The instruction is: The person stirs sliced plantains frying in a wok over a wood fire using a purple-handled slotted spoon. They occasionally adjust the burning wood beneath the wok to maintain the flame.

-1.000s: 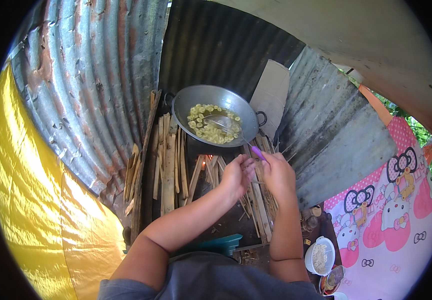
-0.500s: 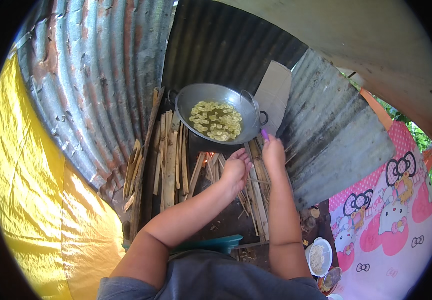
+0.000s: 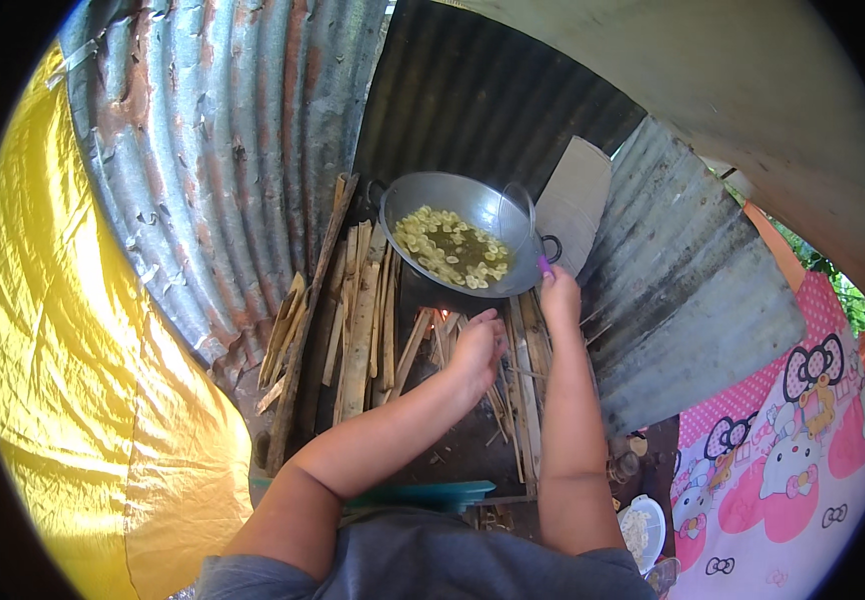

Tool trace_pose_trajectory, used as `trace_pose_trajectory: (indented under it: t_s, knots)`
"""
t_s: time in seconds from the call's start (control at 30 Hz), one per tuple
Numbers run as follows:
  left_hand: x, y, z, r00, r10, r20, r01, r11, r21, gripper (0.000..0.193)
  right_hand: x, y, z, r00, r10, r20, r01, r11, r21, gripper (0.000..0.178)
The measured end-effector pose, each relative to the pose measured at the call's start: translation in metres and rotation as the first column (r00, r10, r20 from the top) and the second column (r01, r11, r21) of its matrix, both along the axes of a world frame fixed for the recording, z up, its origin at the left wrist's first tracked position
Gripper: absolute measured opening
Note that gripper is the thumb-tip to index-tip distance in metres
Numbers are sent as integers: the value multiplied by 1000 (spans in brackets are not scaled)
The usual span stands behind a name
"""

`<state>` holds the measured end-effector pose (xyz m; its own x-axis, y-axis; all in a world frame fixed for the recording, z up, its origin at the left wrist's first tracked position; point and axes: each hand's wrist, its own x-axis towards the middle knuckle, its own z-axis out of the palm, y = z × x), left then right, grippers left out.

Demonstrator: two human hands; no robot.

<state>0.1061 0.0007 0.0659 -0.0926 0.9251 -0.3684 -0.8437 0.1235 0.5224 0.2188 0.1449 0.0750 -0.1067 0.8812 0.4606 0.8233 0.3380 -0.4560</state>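
A wide metal wok (image 3: 408,195) sits over a wood fire, with many thin, round, yellow slices (image 3: 438,262) in oil; they look like banana. My right hand (image 3: 561,298) is closed round the purple handle of a wire-mesh strainer (image 3: 517,212). The strainer's round mesh leans inside the wok's right side, above the oil. Just in front of the wok's near rim is my left hand (image 3: 479,348). Its fingers are loosely bent and apart, with nothing visible in them. The wok's ring handle (image 3: 552,246) is beside my right hand.
Flames (image 3: 443,316) show beneath the wok, among split firewood sticks (image 3: 358,340). Corrugated metal sheets (image 3: 213,150) and a cardboard piece (image 3: 575,195) stand around the fire. A white tub (image 3: 650,530) is at the lower right, beside a pink patterned cloth (image 3: 753,500). Yellow sheeting (image 3: 73,350) hangs left.
The view has shifted, so the wok appears further right. The slices have spread apart, leaving more bare oil in the middle. My right hand still holds the strainer; my left hand's fingers have turned slightly.
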Motion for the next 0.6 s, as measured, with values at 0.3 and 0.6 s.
trace_pose_trajectory:
  t_s: [0.3,0.6]
  knots:
    - [-10,-2,-3,1000,-22,1,22,999,27,55,-5,16,-16,931,259,-259,-269,963,-6,26]
    - [-4,-5,-1,1000,-29,1,29,999,21,51,-36,19,-10,995,32,90,-35,999,36,26]
